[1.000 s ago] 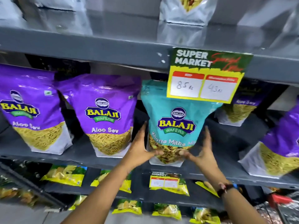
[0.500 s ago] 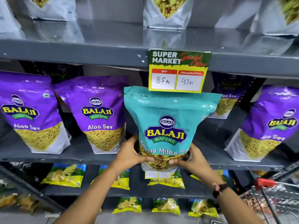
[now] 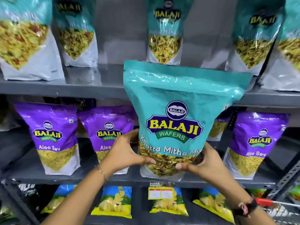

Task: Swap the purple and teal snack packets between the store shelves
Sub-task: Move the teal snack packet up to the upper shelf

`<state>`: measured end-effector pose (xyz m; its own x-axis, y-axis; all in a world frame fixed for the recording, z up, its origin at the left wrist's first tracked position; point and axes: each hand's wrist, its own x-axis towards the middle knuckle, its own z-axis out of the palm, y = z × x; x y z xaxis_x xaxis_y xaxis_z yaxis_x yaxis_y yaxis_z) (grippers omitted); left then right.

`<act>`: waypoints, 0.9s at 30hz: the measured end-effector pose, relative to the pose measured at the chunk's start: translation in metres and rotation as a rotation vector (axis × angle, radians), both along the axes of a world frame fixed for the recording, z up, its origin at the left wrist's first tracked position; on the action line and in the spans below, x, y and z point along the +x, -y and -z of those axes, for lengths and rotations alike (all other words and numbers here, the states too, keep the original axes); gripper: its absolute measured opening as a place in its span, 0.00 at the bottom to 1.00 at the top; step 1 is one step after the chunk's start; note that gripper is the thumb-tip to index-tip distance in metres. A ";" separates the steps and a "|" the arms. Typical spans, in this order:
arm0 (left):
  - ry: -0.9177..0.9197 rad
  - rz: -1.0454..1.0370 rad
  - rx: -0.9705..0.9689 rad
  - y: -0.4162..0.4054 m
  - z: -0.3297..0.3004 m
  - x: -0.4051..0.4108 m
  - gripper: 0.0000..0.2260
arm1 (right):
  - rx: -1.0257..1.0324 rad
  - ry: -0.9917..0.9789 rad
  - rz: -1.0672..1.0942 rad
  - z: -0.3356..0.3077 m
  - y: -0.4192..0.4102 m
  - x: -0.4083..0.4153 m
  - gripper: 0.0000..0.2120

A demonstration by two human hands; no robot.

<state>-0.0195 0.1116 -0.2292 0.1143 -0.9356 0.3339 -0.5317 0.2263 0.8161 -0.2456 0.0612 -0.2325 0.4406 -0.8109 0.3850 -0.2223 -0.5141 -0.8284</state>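
A teal Khatta Mitha Mix packet (image 3: 177,111) is held upright in front of the shelves, its top reaching the upper shelf edge. My left hand (image 3: 125,151) grips its lower left side and my right hand (image 3: 201,161) its lower right side. Purple Aloo Sev packets (image 3: 52,133) stand on the middle shelf (image 3: 29,161), one (image 3: 107,127) partly behind my left hand and another (image 3: 254,140) at the right. Several teal packets (image 3: 164,30) stand on the upper shelf (image 3: 65,88), with a gap left of the centre one.
Yellow chip packets (image 3: 113,202) lie on the lower shelf, with a price tag (image 3: 160,192) hanging above them. A red-handled shopping cart (image 3: 266,202) shows at the bottom right, beside a perforated shelf upright (image 3: 285,181).
Both hands closed on the teal packet, pulled it off the middle shelf and raised it toward the upper shelf. The view tilted up, bringing the upper shelf's teal packets into sight.
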 end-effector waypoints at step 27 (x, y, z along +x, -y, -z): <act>-0.340 0.032 -0.406 0.108 -0.205 0.006 0.19 | -0.196 0.387 -0.138 -0.200 0.112 0.046 0.19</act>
<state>-0.0137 0.0033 -0.0246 0.2532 -0.7436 0.6189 -0.2399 0.5715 0.7848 -0.1999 -0.0506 -0.0322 0.3333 -0.6498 0.6831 0.1660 -0.6728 -0.7210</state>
